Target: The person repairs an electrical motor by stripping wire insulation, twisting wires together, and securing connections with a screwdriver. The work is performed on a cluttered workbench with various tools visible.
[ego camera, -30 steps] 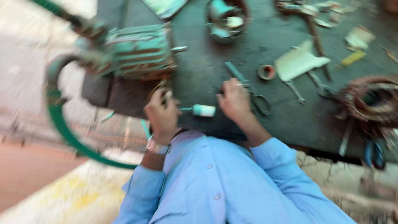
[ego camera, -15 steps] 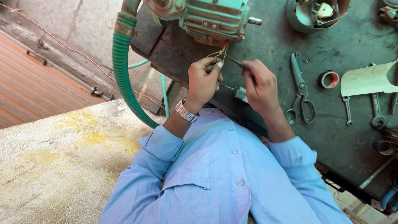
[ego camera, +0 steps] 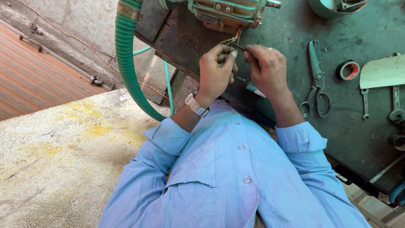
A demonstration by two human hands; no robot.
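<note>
1. Both hands meet at the wires [ego camera: 233, 42] coming out of the motor [ego camera: 228, 12] at the worktop [ego camera: 295, 38] edge; the step in hand looks like working the wire ends.
2. The left hand [ego camera: 215, 69] is pinched shut on the wires. The right hand [ego camera: 265, 67] is closed on a thin dark tool [ego camera: 237, 45] touching them.
3. The next move likely calls for a steady pinch and fine fingertip control.
4. Scissors [ego camera: 314, 80], a tape roll [ego camera: 348, 70] and spanners [ego camera: 364, 101] lie well right; the green hose [ego camera: 126, 63] hangs left. Nothing blocks the hands.
</note>
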